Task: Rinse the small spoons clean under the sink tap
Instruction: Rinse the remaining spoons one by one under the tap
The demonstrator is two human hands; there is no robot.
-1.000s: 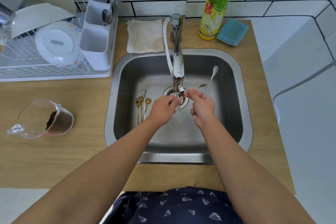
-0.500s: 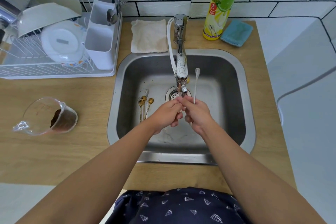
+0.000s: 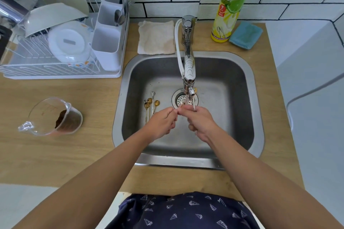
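Your right hand (image 3: 202, 123) has its fingers curled around a thin silver spoon (image 3: 193, 105), whose short visible part rises from the fist up to the tap's spout (image 3: 189, 90). Your left hand (image 3: 161, 123) brings its fingertips (image 3: 174, 112) together against the right hand, just under the water stream; whether they pinch the spoon I cannot tell, because the contact is too small to see. Both hands are over the drain strainer (image 3: 178, 99) in the steel sink (image 3: 240, 83). On the sink floor, left of the drain and just beside your left hand, four more small spoons (image 3: 151, 103) lie close together, three gold and one silver. On the wooden counter (image 3: 55, 150) you have a tipped measuring cup (image 3: 54, 117) with brown grounds, a dish rack (image 3: 61, 42), a folded cloth (image 3: 156, 37), a dish soap bottle (image 3: 232, 3) and a blue sponge (image 3: 245, 35).
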